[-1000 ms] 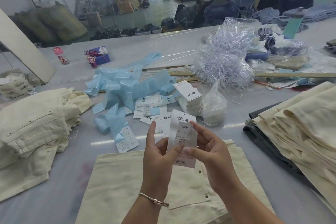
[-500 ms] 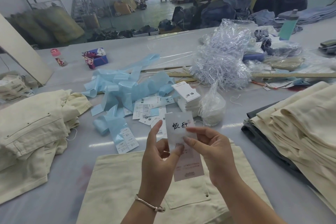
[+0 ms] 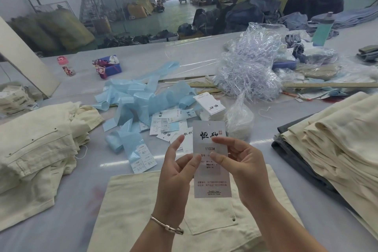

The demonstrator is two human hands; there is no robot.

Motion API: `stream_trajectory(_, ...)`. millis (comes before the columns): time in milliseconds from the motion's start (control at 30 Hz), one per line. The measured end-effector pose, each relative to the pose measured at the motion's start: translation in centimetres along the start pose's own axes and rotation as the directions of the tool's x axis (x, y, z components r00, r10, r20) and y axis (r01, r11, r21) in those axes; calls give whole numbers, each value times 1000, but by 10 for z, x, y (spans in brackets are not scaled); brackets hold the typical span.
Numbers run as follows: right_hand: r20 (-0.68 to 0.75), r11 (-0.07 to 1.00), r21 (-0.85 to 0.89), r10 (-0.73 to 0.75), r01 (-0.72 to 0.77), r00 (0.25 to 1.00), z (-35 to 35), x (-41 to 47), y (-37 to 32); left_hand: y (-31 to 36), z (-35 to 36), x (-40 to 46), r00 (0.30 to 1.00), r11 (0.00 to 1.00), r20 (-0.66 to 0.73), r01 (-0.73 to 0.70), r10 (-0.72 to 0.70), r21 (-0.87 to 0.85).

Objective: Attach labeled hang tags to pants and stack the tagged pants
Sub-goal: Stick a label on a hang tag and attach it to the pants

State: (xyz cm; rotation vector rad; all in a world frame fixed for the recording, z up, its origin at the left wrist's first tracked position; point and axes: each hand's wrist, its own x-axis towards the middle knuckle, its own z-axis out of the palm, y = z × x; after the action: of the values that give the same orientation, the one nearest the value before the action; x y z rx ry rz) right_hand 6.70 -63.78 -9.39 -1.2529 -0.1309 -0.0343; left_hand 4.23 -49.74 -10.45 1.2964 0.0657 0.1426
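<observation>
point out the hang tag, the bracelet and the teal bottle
hang tag (image 3: 211,186), head view, lower printed part
bracelet (image 3: 166,226), head view, band on left wrist
teal bottle (image 3: 323,31), head view, its body

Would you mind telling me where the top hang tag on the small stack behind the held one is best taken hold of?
Probably by its near-left edge, coming from the front. The top hang tag lies flat but skewed on the tag stack, so that edge overhangs slightly. The knotted plastic bag crowds the right side, and blue backing strips lie to the left.
</observation>
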Motion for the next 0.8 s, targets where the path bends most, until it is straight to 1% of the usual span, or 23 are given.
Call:
stream_trajectory(100, -17, 1000, 8, 23, -23, 1000, 1, -1, 0, 1, -1, 0, 999, 998, 36, 42, -40, -56)
stream_trajectory(267, -33, 998, 23, 61, -61, 998, 2, 0, 1, -3, -2, 0, 992, 994, 107, 80, -72, -74)
stream_trajectory(400, -1, 983, 130, 134, -133, 991, 2, 2, 0, -5, -4, 1, 991, 992, 111, 91, -81, -92)
stream_trajectory(533, 20, 965, 189, 180, -180, 983, -2, 5, 1, -3, -7, 1, 989, 994, 125, 87, -79, -64)
stream_trajectory(633, 51, 973, 153, 166, -172, 985, -2, 5, 3, -1, -8, 2, 989, 997, 131, 67, -62, -35)
stream_trajectory(700, 60, 977, 136, 154, -161, 986, 0, 4, 4, 0, -6, 4, 993, 999, 112, 46, -46, 7)
stream_trajectory(800, 21, 979, 144, 146, -148, 989, 2, 5, 4, -1, -3, 6, 996, 998, 79, 43, -46, 37)
